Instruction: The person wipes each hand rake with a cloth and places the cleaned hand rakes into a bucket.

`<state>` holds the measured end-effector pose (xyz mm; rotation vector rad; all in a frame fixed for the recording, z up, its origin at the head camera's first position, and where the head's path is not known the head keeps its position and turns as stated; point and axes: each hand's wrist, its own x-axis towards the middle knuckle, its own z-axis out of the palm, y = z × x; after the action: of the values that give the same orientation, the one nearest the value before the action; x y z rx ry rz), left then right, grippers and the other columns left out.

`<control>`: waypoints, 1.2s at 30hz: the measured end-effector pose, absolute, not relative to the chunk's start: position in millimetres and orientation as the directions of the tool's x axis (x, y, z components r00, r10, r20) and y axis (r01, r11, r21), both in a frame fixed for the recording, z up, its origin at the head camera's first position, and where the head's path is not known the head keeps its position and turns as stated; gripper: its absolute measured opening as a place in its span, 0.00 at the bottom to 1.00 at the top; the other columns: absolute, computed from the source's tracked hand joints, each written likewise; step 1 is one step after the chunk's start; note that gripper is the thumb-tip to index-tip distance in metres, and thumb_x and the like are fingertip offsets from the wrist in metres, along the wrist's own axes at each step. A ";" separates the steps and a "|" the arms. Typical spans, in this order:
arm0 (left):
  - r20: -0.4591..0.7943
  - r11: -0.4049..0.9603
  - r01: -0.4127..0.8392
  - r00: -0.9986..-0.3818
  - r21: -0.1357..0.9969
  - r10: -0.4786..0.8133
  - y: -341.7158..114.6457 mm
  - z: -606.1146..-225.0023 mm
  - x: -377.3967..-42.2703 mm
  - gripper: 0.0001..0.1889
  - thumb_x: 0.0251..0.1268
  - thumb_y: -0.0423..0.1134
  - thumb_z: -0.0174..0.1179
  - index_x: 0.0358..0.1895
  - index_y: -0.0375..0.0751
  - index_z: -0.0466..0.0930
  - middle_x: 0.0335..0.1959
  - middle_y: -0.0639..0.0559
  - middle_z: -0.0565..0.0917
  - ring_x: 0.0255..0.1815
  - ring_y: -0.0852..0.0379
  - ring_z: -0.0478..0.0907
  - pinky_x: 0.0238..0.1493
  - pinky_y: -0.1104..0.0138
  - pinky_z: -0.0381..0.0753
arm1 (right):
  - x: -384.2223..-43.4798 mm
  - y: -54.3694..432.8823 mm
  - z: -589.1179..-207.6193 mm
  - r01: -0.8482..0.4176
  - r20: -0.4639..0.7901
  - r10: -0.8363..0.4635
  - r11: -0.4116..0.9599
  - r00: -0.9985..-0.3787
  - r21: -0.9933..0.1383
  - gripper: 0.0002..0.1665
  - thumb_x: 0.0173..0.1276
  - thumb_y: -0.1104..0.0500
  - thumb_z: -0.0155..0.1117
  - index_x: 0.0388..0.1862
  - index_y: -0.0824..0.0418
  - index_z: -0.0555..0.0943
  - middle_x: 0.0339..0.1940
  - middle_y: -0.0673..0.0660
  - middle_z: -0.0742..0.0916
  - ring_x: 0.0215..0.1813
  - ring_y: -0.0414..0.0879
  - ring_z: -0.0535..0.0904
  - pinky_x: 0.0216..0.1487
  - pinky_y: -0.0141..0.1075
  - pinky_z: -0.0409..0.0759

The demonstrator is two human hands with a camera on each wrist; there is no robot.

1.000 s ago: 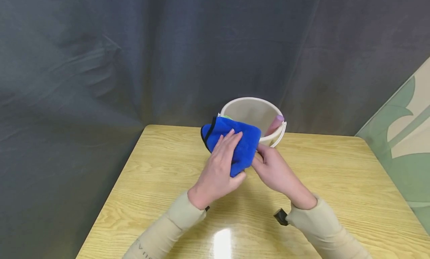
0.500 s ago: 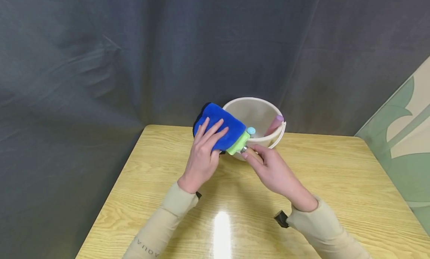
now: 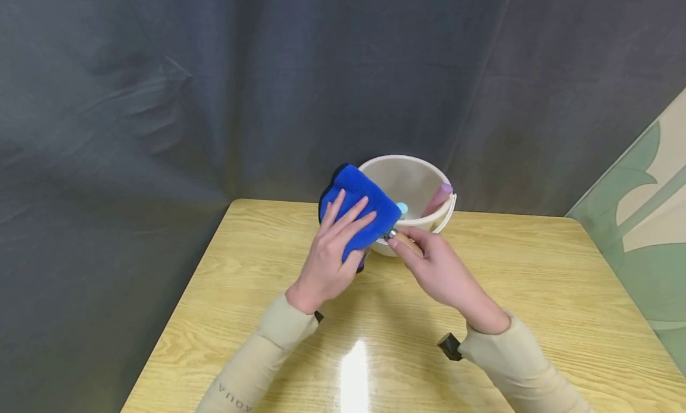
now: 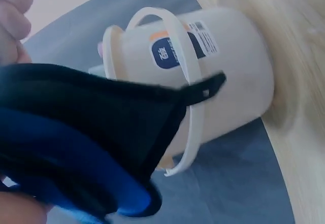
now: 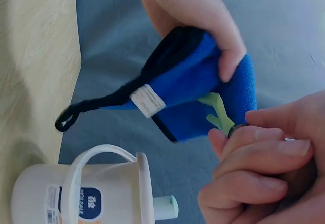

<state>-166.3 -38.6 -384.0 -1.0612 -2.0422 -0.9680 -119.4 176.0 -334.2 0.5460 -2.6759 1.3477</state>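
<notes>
My left hand (image 3: pixel 332 255) holds a blue cloth (image 3: pixel 383 207) with black edging, folded over the head of a hand tool. Its fingers spread across the top while the thumb (image 5: pixel 232 61) presses from the other side. My right hand (image 3: pixel 436 267) grips the tool's wooden handle (image 3: pixel 409 241). In the right wrist view a green pronged part (image 5: pixel 219 109) of the tool shows between the cloth's folds; the rest is covered, so its exact kind is unclear. A black loop (image 5: pixel 65 117) and a white label (image 5: pixel 147 101) hang at the cloth's edge. Both hands are in front of the bucket.
A cream bucket (image 3: pixel 399 178) with a white handle (image 3: pixel 446 218) stands at the table's back edge. A purple-ended item (image 3: pixel 442 194) and a light-blue-ended item (image 3: pixel 401 209) stick up inside it. Wooden table (image 3: pixel 257 270) lies around; a dark curtain (image 3: pixel 300 91) hangs behind.
The cloth and left hand shifted up-left, baring the tool's green head half a second ago, then came back right and covered it in the head view. The right hand barely moved.
</notes>
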 end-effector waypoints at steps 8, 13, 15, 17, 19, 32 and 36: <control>0.796 0.345 0.887 -0.438 0.307 0.419 -29.9 -379.7 -152.0 0.22 0.67 0.32 0.47 0.61 0.32 0.79 0.70 0.42 0.74 0.78 0.42 0.56 0.76 0.45 0.51 | -120.0 174.7 -333.7 -0.333 0.231 -0.250 0.530 -0.940 -0.780 0.22 0.80 0.53 0.57 0.65 0.64 0.80 0.29 0.54 0.83 0.29 0.47 0.74 0.36 0.41 0.74; 0.813 0.326 0.909 -0.389 0.260 0.434 -27.3 -378.6 -149.4 0.24 0.63 0.31 0.51 0.64 0.32 0.76 0.69 0.41 0.75 0.77 0.42 0.58 0.75 0.46 0.55 | -120.6 173.6 -333.0 -0.341 0.252 -0.236 0.516 -0.938 -0.786 0.19 0.79 0.54 0.58 0.59 0.64 0.83 0.22 0.51 0.77 0.24 0.46 0.72 0.28 0.38 0.71; 0.813 0.348 0.909 -0.377 0.231 0.444 -28.0 -377.2 -151.7 0.25 0.64 0.30 0.54 0.66 0.33 0.76 0.70 0.41 0.74 0.77 0.42 0.58 0.75 0.47 0.55 | -120.1 173.7 -332.9 -0.349 0.264 -0.232 0.527 -0.936 -0.775 0.19 0.79 0.53 0.59 0.59 0.63 0.83 0.21 0.50 0.76 0.23 0.45 0.72 0.28 0.38 0.71; 0.812 0.378 0.904 -0.369 0.200 0.453 -29.9 -375.8 -155.2 0.24 0.65 0.29 0.58 0.66 0.33 0.77 0.70 0.42 0.75 0.77 0.43 0.59 0.75 0.48 0.57 | -119.1 174.1 -332.8 -0.353 0.268 -0.232 0.538 -0.935 -0.766 0.19 0.79 0.52 0.59 0.60 0.62 0.83 0.20 0.50 0.75 0.22 0.45 0.71 0.27 0.38 0.71; 0.809 0.405 0.897 -0.368 0.178 0.458 -32.8 -374.1 -158.8 0.24 0.64 0.27 0.60 0.65 0.34 0.78 0.70 0.43 0.75 0.77 0.44 0.59 0.75 0.50 0.57 | -117.9 174.4 -333.0 -0.362 0.274 -0.238 0.547 -0.932 -0.755 0.20 0.79 0.53 0.59 0.62 0.61 0.82 0.21 0.49 0.77 0.22 0.45 0.71 0.29 0.39 0.72; 0.836 0.479 0.811 -0.491 0.336 0.245 -60.9 -372.4 -182.6 0.27 0.58 0.15 0.58 0.60 0.40 0.83 0.67 0.46 0.78 0.64 0.45 0.76 0.66 0.58 0.73 | -111.0 171.4 -335.8 -0.411 0.299 -0.292 0.493 -0.909 -0.767 0.16 0.78 0.56 0.62 0.59 0.58 0.85 0.41 0.49 0.87 0.36 0.46 0.77 0.37 0.36 0.75; 0.804 0.452 0.756 -0.581 0.474 0.129 -62.4 -369.8 -181.9 0.25 0.62 0.21 0.53 0.63 0.39 0.77 0.64 0.48 0.80 0.57 0.48 0.81 0.56 0.58 0.81 | -111.4 169.6 -335.3 -0.417 0.298 -0.308 0.467 -0.903 -0.780 0.15 0.78 0.56 0.61 0.58 0.58 0.85 0.43 0.50 0.87 0.39 0.47 0.76 0.39 0.36 0.75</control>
<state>-181.9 -62.4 -369.8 -0.7384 -1.9961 -1.1322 -111.4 169.6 -335.3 0.6421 -2.5901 1.4259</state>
